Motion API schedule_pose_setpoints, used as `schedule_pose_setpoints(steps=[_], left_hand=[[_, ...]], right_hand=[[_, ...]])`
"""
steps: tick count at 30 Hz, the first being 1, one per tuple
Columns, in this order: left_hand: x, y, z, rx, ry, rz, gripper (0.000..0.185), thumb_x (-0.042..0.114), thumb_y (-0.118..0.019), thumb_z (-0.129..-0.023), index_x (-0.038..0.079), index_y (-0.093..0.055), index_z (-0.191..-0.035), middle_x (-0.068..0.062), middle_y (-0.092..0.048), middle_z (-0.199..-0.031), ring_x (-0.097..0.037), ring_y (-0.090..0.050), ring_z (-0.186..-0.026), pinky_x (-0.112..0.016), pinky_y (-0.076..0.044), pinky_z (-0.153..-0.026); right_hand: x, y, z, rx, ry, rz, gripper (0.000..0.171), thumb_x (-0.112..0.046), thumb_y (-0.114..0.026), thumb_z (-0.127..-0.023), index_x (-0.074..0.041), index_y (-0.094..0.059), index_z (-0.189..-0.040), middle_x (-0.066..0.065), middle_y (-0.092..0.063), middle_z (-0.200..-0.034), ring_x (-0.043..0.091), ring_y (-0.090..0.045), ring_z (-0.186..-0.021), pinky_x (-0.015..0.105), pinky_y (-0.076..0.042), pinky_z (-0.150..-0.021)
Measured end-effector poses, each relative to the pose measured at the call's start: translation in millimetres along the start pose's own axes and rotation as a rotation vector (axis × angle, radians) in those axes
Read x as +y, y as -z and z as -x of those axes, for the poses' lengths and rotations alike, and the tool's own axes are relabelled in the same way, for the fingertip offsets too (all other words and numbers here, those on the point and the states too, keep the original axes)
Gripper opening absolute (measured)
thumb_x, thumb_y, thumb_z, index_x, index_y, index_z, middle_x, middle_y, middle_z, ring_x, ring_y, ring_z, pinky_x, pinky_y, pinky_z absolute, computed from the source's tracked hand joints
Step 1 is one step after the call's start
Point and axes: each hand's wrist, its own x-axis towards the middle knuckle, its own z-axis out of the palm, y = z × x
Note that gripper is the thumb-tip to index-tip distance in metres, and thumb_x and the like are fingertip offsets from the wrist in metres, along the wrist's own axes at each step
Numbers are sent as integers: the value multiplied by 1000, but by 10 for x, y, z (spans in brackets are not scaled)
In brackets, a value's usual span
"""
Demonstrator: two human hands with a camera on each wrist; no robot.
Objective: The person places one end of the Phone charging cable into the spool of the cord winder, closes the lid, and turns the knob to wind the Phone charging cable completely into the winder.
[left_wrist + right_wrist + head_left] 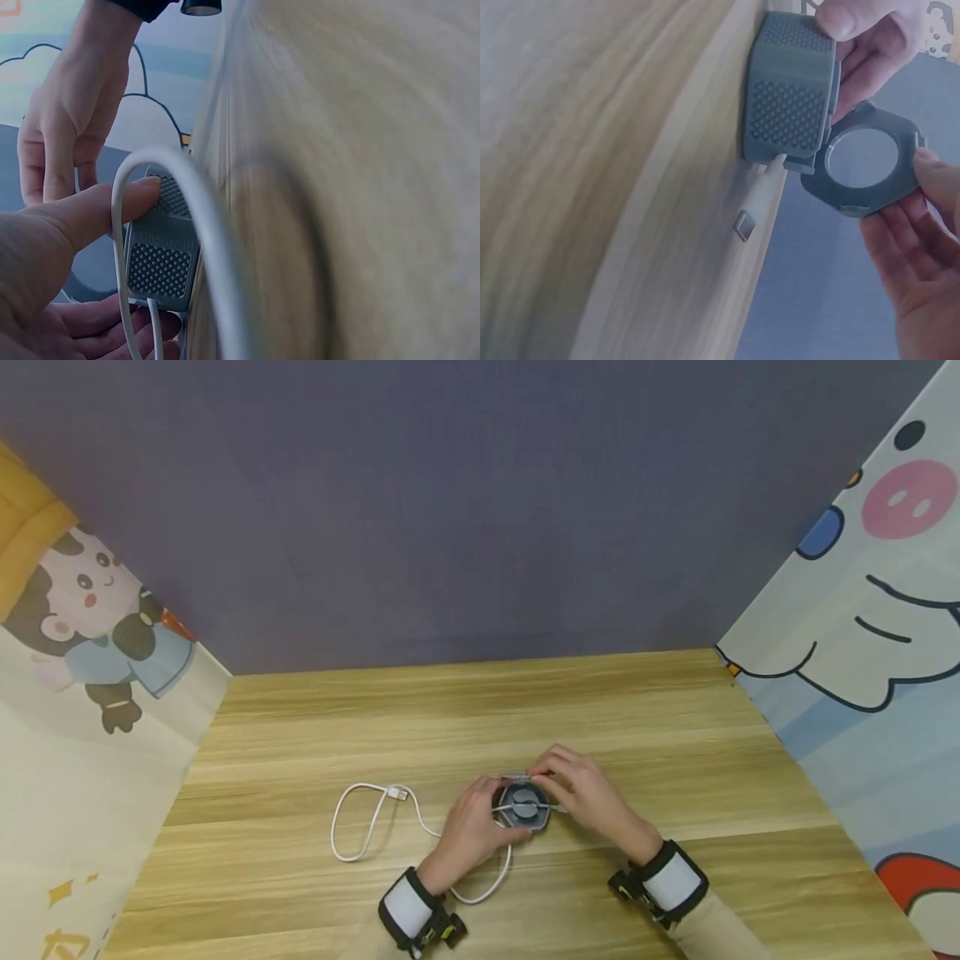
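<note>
A grey hexagonal cable winder case [542,818] stands low at the tabletop's front middle, a white USB cable [333,827] running through it. My left hand [471,822] grips the case's sides between thumb and fingers, its textured side panels [787,116] showing in the right wrist view. The case's ring-shaped lid [855,201] is swung up, and my right hand [922,262] pinches its edge between thumb and fingers. One cable plug [745,225] sticks out of the case on the right. The other plug [397,793] lies on the left amid loose cable.
The wooden table [300,718] extends around both hands. A dark blue-grey panel [465,510] rises behind it, and cartoon-printed panels [862,693] flank both sides. Cable loops spread left of the case and under the left forearm.
</note>
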Motion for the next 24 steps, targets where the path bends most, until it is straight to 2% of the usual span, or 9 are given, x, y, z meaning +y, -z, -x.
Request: schedule_pose_setpoints(steps=[10, 16, 24], left_hand=[[-6, 1, -1, -16, 41, 32, 70, 32, -95, -70, 0, -65, -124, -7, -67, -114, -24, -63, -103, -44, -55, -91], [4, 8, 3, -22, 55, 52, 73, 31, -95, -70, -1, -64, -127, -8, -67, -116, -25, -63, -104, -46, -54, -93], [-6, 13, -3, -40, 68, 73, 75, 30, -95, -71, -1, -62, -131, -8, -66, -117, -25, -62, -105, -46, -53, -93]], right_hand=[[-50, 5, 119, -28, 51, 69, 18, -4, -80, -85, -11, -75, -101, -3, -67, -105, 14, -69, -96, 30, -61, -86], [-68, 12, 151, -39, 76, 58, 18, -4, -79, -85, -11, -77, -102, -2, -67, -105, 14, -69, -97, 27, -59, -88], [-97, 18, 208, -66, 113, 101, 17, -5, -80, -85, -12, -78, -101, -1, -66, -105, 11, -67, -96, 22, -58, -86]])
